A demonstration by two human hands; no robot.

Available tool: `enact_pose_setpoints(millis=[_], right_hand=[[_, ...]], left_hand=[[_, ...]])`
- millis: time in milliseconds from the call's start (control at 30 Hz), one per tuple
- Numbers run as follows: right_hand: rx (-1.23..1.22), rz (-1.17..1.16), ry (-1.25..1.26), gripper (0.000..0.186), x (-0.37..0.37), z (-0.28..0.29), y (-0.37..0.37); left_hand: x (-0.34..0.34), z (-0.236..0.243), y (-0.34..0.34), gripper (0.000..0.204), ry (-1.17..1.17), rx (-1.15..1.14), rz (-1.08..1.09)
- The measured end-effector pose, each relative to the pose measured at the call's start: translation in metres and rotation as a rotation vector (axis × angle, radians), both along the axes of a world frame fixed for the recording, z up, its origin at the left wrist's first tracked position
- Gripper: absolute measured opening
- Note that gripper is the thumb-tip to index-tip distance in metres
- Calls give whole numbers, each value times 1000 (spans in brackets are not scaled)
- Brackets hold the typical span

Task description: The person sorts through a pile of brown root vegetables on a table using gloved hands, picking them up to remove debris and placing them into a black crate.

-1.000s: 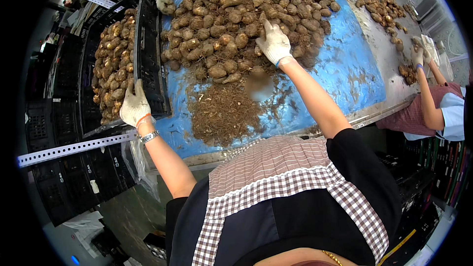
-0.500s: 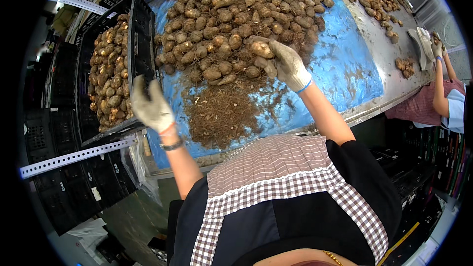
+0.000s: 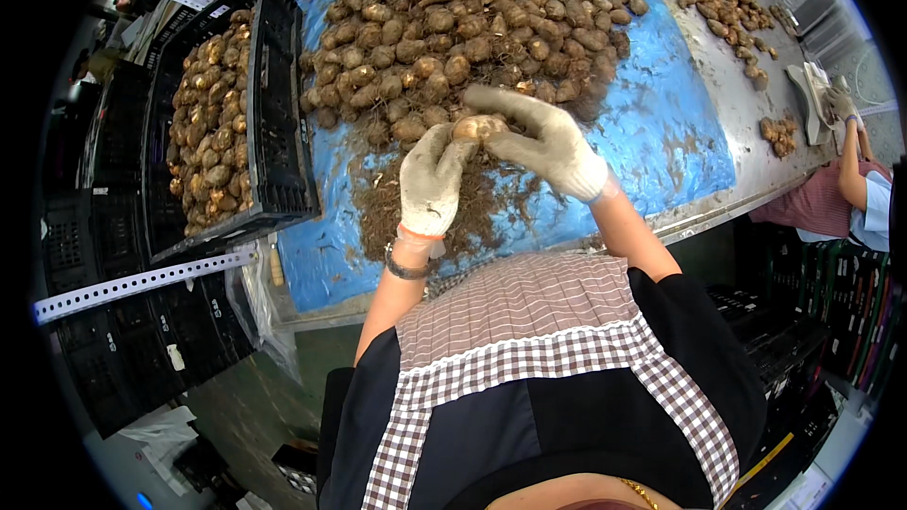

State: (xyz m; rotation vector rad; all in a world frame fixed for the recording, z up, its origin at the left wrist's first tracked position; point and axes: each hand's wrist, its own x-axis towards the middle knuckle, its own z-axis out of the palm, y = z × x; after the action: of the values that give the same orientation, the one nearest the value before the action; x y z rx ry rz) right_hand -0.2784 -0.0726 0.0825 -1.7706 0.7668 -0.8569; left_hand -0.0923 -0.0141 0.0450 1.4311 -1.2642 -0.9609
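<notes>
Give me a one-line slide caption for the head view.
Gloved left hand and right hand meet at a tuber over a blue sheet, near a tuber heap and a filled black crate.

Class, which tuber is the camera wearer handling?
The pale-patched tuber between the left hand and right hand; others lie in the heap, the black crate or farther right on the metal table.

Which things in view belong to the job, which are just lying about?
Likely in the job:
- left hand and right hand
- tuber between them
- tuber pile
- blue sheet under the pile
- black crate holding tubers

Apparently just lying about:
- clear plastic
- root scraps
- stacked crates, lower left
</notes>
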Motion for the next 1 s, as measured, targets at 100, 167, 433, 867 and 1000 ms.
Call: enact_pose_setpoints(millis=[100, 167, 433, 867, 1000], right_hand=[[299, 30, -19, 42, 1, -4, 4], [432, 13, -80, 42, 3, -9, 8], [814, 104, -568, 50, 17, -32, 17], [926, 151, -684, 63, 18, -28, 31], [949, 281, -822, 69, 17, -28, 29]], left_hand=[[4, -14, 0, 25, -249, -95, 73], [6, -21, 2, 26, -151, -113, 105], [0, -28, 1, 37, 969, 152, 169], [-9, -7, 3, 22, 913, -67, 137], [-11, -18, -1, 21, 352, 67, 193]])
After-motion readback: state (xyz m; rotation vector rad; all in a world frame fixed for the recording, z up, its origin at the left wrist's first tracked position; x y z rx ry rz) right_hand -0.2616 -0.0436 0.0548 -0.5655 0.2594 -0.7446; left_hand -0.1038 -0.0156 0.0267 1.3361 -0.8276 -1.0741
